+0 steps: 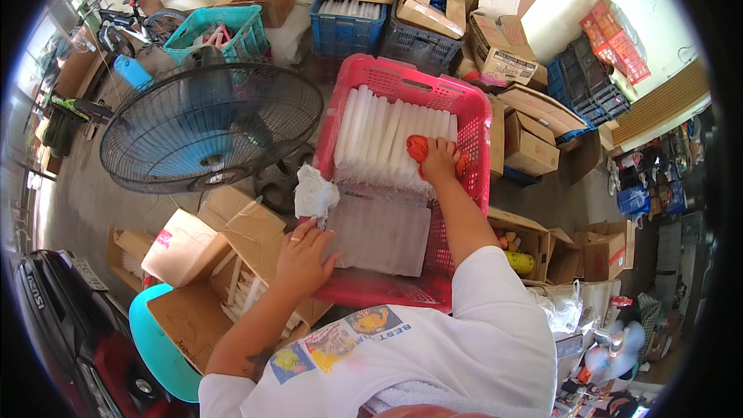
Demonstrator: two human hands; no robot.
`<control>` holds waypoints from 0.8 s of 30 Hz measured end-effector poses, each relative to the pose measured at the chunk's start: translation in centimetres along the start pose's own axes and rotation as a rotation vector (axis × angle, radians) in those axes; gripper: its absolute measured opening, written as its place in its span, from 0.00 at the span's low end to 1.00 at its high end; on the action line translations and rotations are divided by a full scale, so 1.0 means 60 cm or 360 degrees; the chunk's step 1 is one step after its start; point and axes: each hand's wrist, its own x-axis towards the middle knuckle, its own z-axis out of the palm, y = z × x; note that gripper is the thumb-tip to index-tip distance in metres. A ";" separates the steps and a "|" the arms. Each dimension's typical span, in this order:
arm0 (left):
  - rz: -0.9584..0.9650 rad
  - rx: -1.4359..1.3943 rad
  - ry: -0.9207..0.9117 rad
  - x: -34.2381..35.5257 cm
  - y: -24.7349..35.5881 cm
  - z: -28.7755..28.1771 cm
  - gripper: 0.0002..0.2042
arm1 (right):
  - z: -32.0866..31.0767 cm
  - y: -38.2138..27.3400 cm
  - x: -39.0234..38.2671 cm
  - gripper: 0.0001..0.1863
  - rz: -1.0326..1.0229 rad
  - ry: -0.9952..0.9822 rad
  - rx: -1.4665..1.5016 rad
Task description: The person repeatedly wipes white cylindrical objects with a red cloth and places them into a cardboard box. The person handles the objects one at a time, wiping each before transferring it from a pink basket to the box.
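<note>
A pink plastic crate (478, 120) stands before me. Inside, a dense row of long white candles (379, 131) lies side by side in the far part. Nearer me in the crate is a flat greyish translucent slab or sheet (379, 236); its exact kind is unclear. My right hand (443, 161) grips a bunched orange-red cloth (418, 147), pressed on the candles at their right side. At the crate's left rim rests my left hand (304, 255), fingers apart, holding nothing visible. A crumpled white wad (315, 192), perhaps cloth, sits on that rim just beyond it.
A large black fan (213, 128) stands left of the crate. At lower left, an open cardboard box (182, 325) with white sticks rests by a turquoise chair or stool (151, 333). Behind are a blue crate (348, 35), a teal crate (251, 23) and several cartons (503, 46).
</note>
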 end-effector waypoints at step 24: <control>-0.0044 0.0070 0.0089 0.005 -0.002 -0.001 0.13 | -0.016 -0.276 0.061 0.30 -0.0199 0.0287 0.0888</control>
